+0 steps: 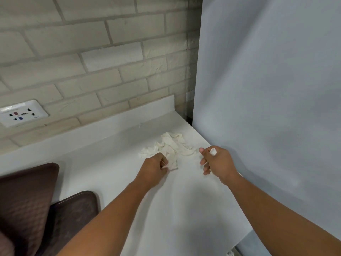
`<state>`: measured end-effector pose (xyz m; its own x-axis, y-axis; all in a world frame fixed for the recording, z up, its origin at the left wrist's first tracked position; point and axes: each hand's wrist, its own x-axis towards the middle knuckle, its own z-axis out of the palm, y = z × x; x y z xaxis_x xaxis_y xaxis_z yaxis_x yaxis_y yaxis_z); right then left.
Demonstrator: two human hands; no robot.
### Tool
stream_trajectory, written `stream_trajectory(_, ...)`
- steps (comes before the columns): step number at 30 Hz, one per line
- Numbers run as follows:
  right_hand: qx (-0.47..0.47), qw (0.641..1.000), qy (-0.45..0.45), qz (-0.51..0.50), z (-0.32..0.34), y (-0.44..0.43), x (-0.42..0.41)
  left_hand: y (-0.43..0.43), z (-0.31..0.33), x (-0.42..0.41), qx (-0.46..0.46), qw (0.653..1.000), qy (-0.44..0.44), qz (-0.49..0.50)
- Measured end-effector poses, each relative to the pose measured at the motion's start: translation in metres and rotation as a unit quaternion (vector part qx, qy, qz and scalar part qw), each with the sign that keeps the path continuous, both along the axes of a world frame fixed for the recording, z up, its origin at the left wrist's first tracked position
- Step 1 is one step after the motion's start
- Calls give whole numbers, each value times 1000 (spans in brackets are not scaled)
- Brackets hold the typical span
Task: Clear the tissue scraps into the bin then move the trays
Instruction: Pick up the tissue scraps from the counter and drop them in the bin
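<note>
Tissue scraps [170, 147] crumpled on white counter [114, 163] near grey panel [267, 89], my left hand [154, 168] pinching their near edge, my right hand [215, 161] beside them clenched around a small white wad [213, 152], brown trays [36, 204] stacked at far left.

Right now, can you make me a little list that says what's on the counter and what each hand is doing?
surface: white counter against a brick wall
tissue: crumpled tissue scraps lying on the counter
left hand: fingers pinching the near edge of the scraps
right hand: closed around a small white tissue wad
trays: two brown trays at the left, overlapping
socket: wall outlet above the trays
bin: not in view
</note>
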<state>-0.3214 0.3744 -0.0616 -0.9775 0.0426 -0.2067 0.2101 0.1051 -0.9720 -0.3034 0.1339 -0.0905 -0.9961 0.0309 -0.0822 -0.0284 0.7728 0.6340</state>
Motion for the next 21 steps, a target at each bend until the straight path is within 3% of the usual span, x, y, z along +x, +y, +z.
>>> stream_trajectory(5,14,999,-12,28,9,13,24,5,25,28,-5,996,-86,-28)
stream_trajectory(9,51,997,9,52,16,29,48,20,26,59,-17,988,-153,4)
stream_trajectory(13,125,989,51,63,23,54,79,40,24,90,-60,992,-109,31)
stream_trajectory(15,146,986,60,51,26,70,99,58,27,106,-25,996,-72,56)
stream_trajectory(18,165,984,52,36,27,96,131,92,34,134,113,989,-64,77)
stream_trajectory(21,159,986,33,26,16,124,162,134,37,160,120,990,-62,48)
